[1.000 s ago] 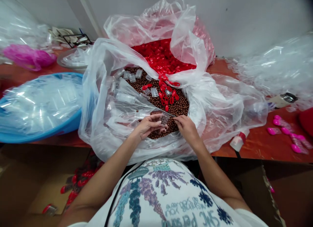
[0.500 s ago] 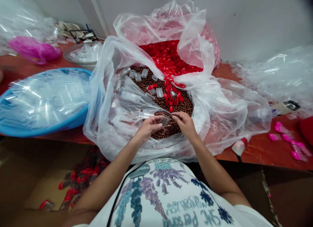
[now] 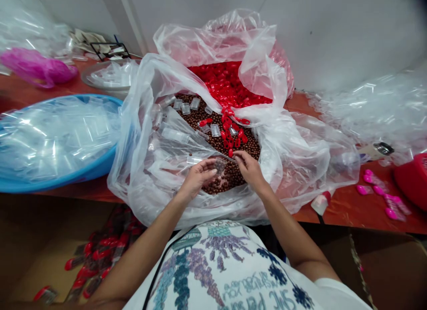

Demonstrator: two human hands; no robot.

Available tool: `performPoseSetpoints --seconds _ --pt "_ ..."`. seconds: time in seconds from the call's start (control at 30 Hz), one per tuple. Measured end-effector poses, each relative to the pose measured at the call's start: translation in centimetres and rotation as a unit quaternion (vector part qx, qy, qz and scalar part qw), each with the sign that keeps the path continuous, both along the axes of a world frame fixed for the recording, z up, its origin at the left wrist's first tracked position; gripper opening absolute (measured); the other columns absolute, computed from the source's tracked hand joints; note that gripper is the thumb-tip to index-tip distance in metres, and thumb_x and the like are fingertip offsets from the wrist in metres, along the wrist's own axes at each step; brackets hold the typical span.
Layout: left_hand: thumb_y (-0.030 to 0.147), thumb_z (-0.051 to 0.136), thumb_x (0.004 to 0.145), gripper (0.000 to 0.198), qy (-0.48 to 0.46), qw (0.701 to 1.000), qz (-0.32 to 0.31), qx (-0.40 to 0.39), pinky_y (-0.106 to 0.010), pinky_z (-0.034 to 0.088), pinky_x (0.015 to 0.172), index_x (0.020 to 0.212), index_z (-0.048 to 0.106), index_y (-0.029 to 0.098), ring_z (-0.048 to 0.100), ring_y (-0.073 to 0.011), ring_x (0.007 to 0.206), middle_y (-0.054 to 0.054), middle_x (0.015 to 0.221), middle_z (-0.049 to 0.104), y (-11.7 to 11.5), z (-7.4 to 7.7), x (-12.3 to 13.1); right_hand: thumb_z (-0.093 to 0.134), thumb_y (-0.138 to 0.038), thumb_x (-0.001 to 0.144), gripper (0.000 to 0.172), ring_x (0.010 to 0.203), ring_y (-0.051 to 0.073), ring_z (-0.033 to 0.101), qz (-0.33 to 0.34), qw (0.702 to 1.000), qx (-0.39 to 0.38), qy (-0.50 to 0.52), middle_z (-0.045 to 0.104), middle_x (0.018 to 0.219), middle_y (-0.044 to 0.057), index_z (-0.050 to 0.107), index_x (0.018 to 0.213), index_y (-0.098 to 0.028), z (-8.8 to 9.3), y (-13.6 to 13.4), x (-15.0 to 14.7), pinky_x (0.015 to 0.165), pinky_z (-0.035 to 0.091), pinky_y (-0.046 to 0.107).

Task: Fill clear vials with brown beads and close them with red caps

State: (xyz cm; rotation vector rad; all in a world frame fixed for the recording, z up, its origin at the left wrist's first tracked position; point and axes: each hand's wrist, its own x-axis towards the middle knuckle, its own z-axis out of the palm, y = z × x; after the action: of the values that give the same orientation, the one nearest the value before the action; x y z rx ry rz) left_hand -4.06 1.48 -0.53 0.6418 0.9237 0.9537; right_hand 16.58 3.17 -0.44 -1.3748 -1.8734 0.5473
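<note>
My left hand [image 3: 199, 177] is closed on a small clear plastic container [image 3: 219, 165], which looks dark against the beads behind it. Thumb and fingers of my right hand [image 3: 248, 168] are pinched together beside a red cap [image 3: 230, 153] and the tip of a clear plastic film; what they hold, if anything, is hidden. Below both hands lie brown beads [image 3: 222, 184] in a large clear plastic bag [image 3: 140, 185]. More red caps [image 3: 237, 142] and clear containers [image 3: 215, 130] rest on the beads just beyond my fingers.
A second bag full of red caps [image 3: 230, 85] stands behind. To the left, a blue basin [image 3: 115, 155] holds clear plastic pieces. Red-capped containers [image 3: 100, 252] lie in a carton below. Pink-capped pieces [image 3: 391, 213] and a red tub [image 3: 413, 181] are at right.
The view has shifted slightly. My right fingertips have come closer to the nearest red cap. My left hand keeps its hold on the clear container, and beads below it show more.
</note>
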Motion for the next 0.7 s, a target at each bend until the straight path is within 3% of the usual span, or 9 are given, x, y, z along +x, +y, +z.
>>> performPoseSetpoints --seconds 0.1,0.3,0.4,0.5,0.6,0.63,0.7 --pt "0.018 0.079 0.062 0.043 -0.006 1.0 0.018 0.01 -0.028 0.056 0.075 0.103 0.065 0.018 0.065 -0.0143 0.082 -0.004 0.099 0.067 0.0 0.0 -0.2 0.046 -0.024 0.091 0.023 0.093 0.02 0.061 -0.071 0.994 -0.012 -0.085 0.066 0.102 0.007 0.063 0.104 -0.019 -0.9 2.4 0.1 0.086 0.047 0.033" --pt "0.017 0.077 0.064 0.047 -0.02 0.999 0.028 -0.007 -0.031 0.056 0.079 0.109 0.063 0.017 0.067 -0.0159 0.082 -0.006 0.105 0.066 -0.4 0.1 -0.1 0.05 -0.037 0.091 0.028 0.094 0.026 0.056 -0.1 0.96 0.039 -0.259 0.061 0.1 0.013 0.065 0.103 -0.017 -0.7 5.5 -2.5 0.081 0.046 0.036" --pt "0.016 0.077 0.064 0.043 -0.03 0.999 0.041 -0.005 -0.031 0.056 0.079 0.105 0.065 0.017 0.066 -0.0155 0.082 -0.005 0.102 0.067 -0.6 0.1 -0.1 0.062 -0.035 0.084 0.025 0.098 0.028 0.053 -0.094 0.953 0.036 -0.287 0.059 0.103 0.015 0.065 0.1 -0.017 -0.9 6.0 -3.4 0.081 0.047 0.038" --pt "0.018 0.076 0.066 0.037 -0.036 0.998 0.042 0.006 -0.032 0.057 0.079 0.101 0.066 0.017 0.066 -0.0154 0.081 -0.004 0.098 0.067 -0.8 0.2 -0.4 0.063 -0.03 0.082 0.018 0.103 0.027 0.052 -0.087 0.978 0.035 -0.189 0.058 0.108 0.013 0.067 0.095 -0.018 -1.3 6.0 -3.3 0.09 0.045 0.04" --pt "0.022 0.076 0.068 0.035 -0.035 0.999 0.035 0.004 -0.033 0.057 0.078 0.101 0.066 0.016 0.067 -0.0161 0.08 -0.004 0.096 0.067 -0.8 0.4 -0.6 0.06 -0.033 0.083 0.018 0.098 0.022 0.057 -0.067 0.997 -0.014 0.037 0.061 0.103 0.008 0.066 0.094 -0.02 -1.5 5.1 -2.8 0.093 0.045 0.04" --pt "0.023 0.076 0.068 0.034 -0.035 0.999 0.033 0.003 -0.033 0.057 0.078 0.1 0.067 0.016 0.067 -0.0161 0.081 -0.005 0.096 0.067 -0.9 0.5 -0.6 0.059 -0.035 0.083 0.02 0.093 0.02 0.059 -0.056 0.988 -0.057 0.136 0.063 0.098 0.006 0.064 0.096 -0.021 -1.4 4.6 -2.7 0.089 0.048 0.04" --pt "0.022 0.077 0.067 0.035 -0.036 0.999 0.025 0.008 -0.033 0.057 0.077 0.1 0.067 0.016 0.066 -0.0155 0.081 -0.005 0.098 0.066 -0.8 0.4 -0.5 0.063 -0.038 0.079 0.028 0.082 0.016 0.062 -0.031 0.931 -0.153 0.329 0.064 0.091 0.001 0.059 0.103 -0.024 -1.0 3.5 -2.5 0.078 0.054 0.035"
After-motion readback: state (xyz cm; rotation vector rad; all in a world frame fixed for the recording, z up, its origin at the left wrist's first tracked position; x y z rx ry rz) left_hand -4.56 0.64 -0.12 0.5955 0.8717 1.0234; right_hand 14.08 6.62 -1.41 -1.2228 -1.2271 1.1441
